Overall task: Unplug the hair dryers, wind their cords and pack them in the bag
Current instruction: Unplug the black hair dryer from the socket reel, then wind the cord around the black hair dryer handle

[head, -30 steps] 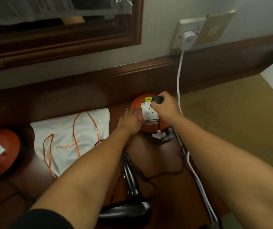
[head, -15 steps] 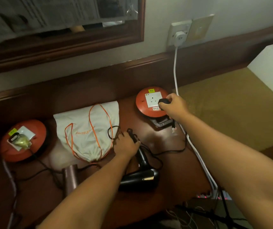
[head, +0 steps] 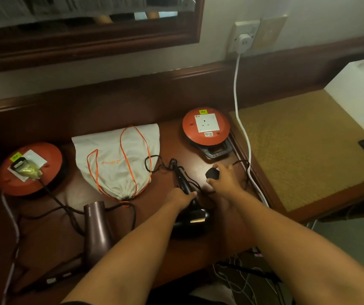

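At the left edge of the desk (head: 203, 168) an orange cord reel (head: 30, 169) sits with a plug in its socket, its dark cord running to the maroon hair dryer (head: 97, 230) near the front edge, so that one is not yet unplugged. Behind it the white drawstring bag (head: 117, 159) lies flat, mouth cinched and facing me.

Right of the bag, the black hair dryer (head: 189, 214) lies with its long axis running away from me, handle toward the back edge. My left hand (head: 182, 198) is curled round that handle. Its loose cord (head: 154, 164) loops off between bag and handle. My right hand (head: 220, 177) is just beside, fingers closed on the black plug (head: 213, 173), which is out of the second reel (head: 206, 128) at the back right corner.

I judge winding comes next: the cord lies between my hands, the right one nearer its free end. The white wall cable (head: 242, 128) along the right edge could snag.
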`<control>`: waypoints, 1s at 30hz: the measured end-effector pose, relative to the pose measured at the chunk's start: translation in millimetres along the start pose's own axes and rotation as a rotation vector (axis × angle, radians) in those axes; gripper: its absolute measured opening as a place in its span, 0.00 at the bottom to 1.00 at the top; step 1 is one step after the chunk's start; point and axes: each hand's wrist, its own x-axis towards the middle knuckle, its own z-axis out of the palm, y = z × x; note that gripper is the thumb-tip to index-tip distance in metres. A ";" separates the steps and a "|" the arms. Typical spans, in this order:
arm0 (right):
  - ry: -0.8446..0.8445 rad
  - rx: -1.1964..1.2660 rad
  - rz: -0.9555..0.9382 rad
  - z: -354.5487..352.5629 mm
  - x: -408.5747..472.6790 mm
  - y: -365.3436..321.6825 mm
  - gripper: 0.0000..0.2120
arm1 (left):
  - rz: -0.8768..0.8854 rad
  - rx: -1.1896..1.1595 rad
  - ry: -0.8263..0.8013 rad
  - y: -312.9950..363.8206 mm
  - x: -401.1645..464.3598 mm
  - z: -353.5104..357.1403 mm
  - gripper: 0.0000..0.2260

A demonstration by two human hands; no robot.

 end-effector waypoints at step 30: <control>-0.171 0.311 -0.212 -6.8 37.2 -115.5 0.32 | 0.174 -0.126 -0.004 27.0 -57.5 -128.0 0.13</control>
